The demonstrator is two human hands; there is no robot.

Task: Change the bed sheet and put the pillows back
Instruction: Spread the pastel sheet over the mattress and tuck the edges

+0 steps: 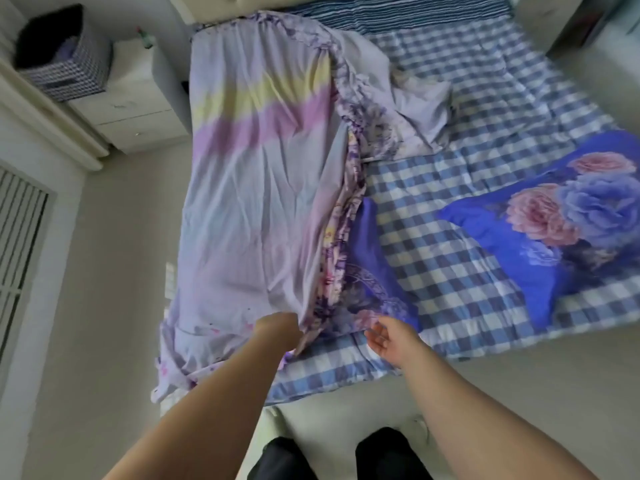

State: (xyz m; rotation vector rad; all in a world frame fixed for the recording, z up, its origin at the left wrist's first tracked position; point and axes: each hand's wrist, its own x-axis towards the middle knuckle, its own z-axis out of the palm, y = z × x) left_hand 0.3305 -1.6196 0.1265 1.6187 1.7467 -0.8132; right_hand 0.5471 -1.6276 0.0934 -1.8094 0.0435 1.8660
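A pale lilac bed sheet point(263, 188) with pink and yellow bands lies folded over the left half of the bed, its frilled floral edge running down the middle. My left hand point(278, 329) grips the sheet's near edge at the foot of the bed. My right hand point(389, 337) hovers open just to the right, palm turned left, holding nothing. The blue-and-white checked mattress cover point(460, 140) shows on the right half. A blue floral pillow point(568, 220) lies on the right side, and another blue floral piece point(374, 258) sits beside the frilled edge.
A white nightstand point(138, 109) with a small bottle point(145, 36) stands left of the bed head. A checked basket point(65, 53) sits on a ledge at the far left. Pale floor runs along the left and the foot of the bed, where my legs point(339, 455) stand.
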